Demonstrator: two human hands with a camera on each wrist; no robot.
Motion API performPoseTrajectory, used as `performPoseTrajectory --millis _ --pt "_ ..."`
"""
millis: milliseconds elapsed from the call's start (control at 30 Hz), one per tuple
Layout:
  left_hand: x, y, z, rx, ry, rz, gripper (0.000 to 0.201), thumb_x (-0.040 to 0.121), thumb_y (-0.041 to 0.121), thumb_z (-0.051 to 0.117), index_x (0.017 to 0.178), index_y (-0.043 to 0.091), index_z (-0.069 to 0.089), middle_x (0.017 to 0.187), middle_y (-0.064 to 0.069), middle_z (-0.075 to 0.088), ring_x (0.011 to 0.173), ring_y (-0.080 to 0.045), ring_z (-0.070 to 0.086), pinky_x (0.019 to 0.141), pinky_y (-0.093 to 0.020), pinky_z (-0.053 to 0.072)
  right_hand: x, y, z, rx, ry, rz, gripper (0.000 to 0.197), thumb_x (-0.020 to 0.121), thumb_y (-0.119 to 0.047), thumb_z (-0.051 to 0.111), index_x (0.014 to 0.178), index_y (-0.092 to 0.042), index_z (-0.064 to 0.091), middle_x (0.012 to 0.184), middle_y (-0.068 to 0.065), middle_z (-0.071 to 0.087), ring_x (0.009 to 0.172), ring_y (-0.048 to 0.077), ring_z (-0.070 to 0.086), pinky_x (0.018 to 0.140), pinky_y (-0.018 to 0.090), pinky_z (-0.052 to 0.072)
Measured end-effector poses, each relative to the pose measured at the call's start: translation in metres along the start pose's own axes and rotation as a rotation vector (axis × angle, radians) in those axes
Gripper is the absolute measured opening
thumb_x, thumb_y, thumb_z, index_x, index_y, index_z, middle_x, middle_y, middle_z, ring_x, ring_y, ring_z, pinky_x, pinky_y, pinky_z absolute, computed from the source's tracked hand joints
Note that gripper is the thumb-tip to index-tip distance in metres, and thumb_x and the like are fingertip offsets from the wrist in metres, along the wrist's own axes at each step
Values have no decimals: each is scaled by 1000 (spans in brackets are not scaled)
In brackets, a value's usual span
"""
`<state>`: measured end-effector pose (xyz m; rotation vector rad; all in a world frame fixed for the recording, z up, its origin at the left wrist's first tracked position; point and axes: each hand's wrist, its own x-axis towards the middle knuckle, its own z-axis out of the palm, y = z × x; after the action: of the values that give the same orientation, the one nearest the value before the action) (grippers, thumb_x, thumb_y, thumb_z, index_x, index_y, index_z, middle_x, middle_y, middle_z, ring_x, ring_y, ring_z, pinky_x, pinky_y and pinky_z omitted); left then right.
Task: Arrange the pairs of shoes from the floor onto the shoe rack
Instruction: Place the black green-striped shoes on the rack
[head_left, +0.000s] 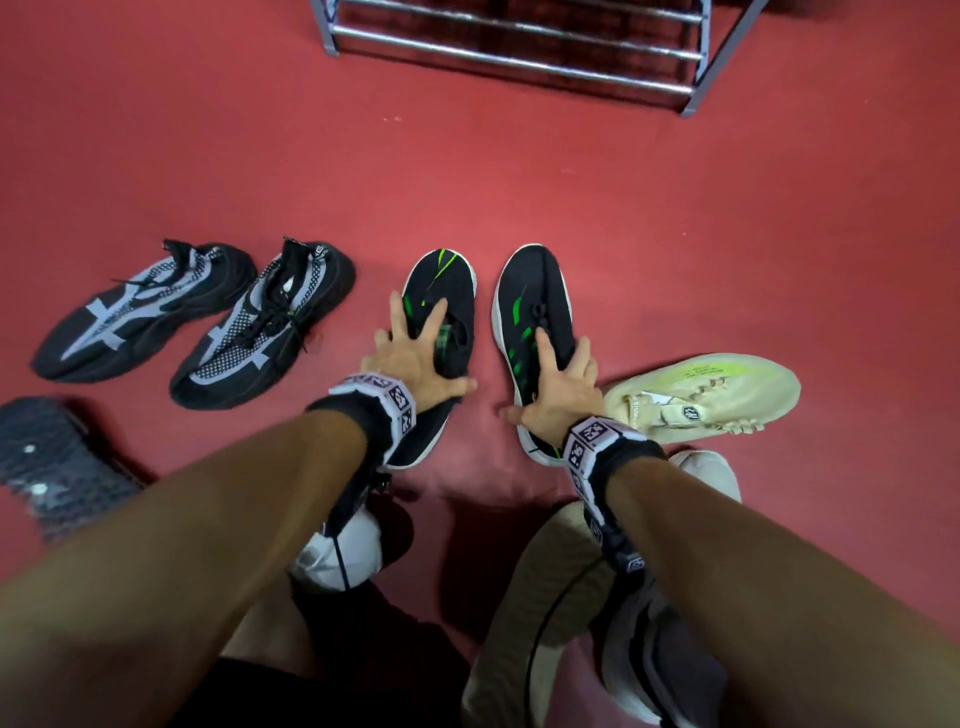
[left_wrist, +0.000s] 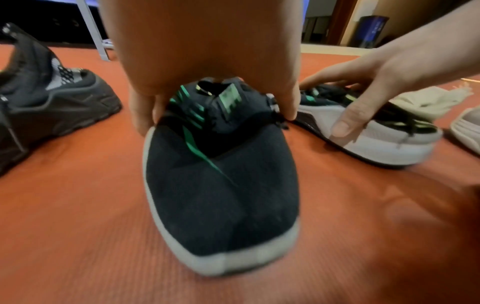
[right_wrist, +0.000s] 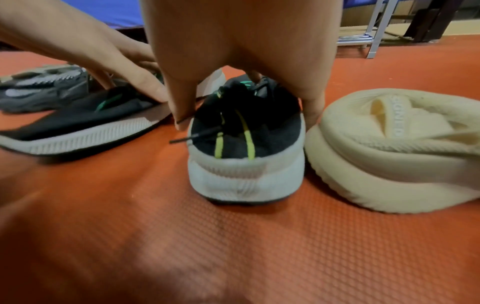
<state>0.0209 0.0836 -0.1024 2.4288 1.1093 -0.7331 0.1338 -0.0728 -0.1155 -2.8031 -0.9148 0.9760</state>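
Two black shoes with green streaks and white soles lie side by side on the red floor. My left hand (head_left: 415, 353) grips the left black-green shoe (head_left: 447, 280) across its middle; the left wrist view shows my left hand (left_wrist: 207, 67) with thumb and fingers curled round the left black-green shoe (left_wrist: 221, 185). My right hand (head_left: 556, 379) grips the right black-green shoe (head_left: 535, 291) near its heel. In the right wrist view my right hand (right_wrist: 241, 51) pinches the sides of that shoe (right_wrist: 246, 148). The metal shoe rack (head_left: 519, 47) stands beyond them.
A black and grey pair of shoes (head_left: 208, 317) lies to the left. A cream shoe (head_left: 717, 395) touches the right black-green shoe's heel side, with another pale shoe (head_left: 711, 473) just below it. A dark textured object (head_left: 52, 462) sits at the far left. My legs fill the bottom.
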Motion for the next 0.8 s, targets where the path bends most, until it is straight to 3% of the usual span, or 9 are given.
performPoseTrajectory --millis 67,167,267,367,500,633,733,800 --pt "-7 2 15 31 13 -23 121 64 79 65 149 47 -15 156 -10 -31 140 -40 19 101 -55 39 -6 4 4 -67 -3 3 118 72 -60 72 154 -35 -9 157 25 -2 143 39 13 110 46 31" --pt "-15 1 28 33 -10 -89 122 68 66 72 148 47 -18 154 -14 -33 143 -41 9 101 -58 38 -9 6 4 -72 20 -25 113 76 -55 71 154 -33 -8 150 22 15 136 38 26 106 45 34" --pt "-18 -1 34 24 23 -116 116 72 59 72 149 46 -13 156 -20 -21 139 -41 17 98 -54 41 -6 4 0 -11 15 -36 106 81 -51 68 154 -33 -6 145 20 24 132 37 29 104 46 37" --pt "-10 -2 27 1 66 -82 109 75 57 70 151 45 -7 157 -21 -15 138 -42 18 103 -55 34 3 1 -8 46 51 -48 100 84 -48 65 155 -32 -3 150 21 21 132 38 29 105 47 35" --pt "5 -1 10 -61 107 -42 101 79 52 68 152 44 -1 158 -20 -19 143 -44 8 111 -55 22 16 -1 -18 81 84 -59 97 84 -45 66 155 -30 1 154 22 17 135 40 29 109 49 32" --pt "8 -1 16 -55 52 -83 108 77 49 73 150 47 -5 156 -15 -27 145 -41 1 109 -56 30 15 1 -16 102 81 -53 93 83 -44 67 154 -31 8 157 20 14 138 38 25 111 48 30" --pt "9 0 23 -17 33 -97 115 73 50 77 148 50 -10 153 -15 -34 145 -41 -3 106 -56 33 16 -1 -9 33 72 -30 97 83 -49 67 154 -35 2 158 16 11 139 36 24 107 50 33" --pt "8 1 22 -23 21 -99 115 73 50 76 148 50 -10 151 -17 -36 143 -44 2 106 -54 33 15 -3 -4 -36 71 -4 102 80 -56 67 154 -37 -2 158 16 6 140 35 20 106 51 34"
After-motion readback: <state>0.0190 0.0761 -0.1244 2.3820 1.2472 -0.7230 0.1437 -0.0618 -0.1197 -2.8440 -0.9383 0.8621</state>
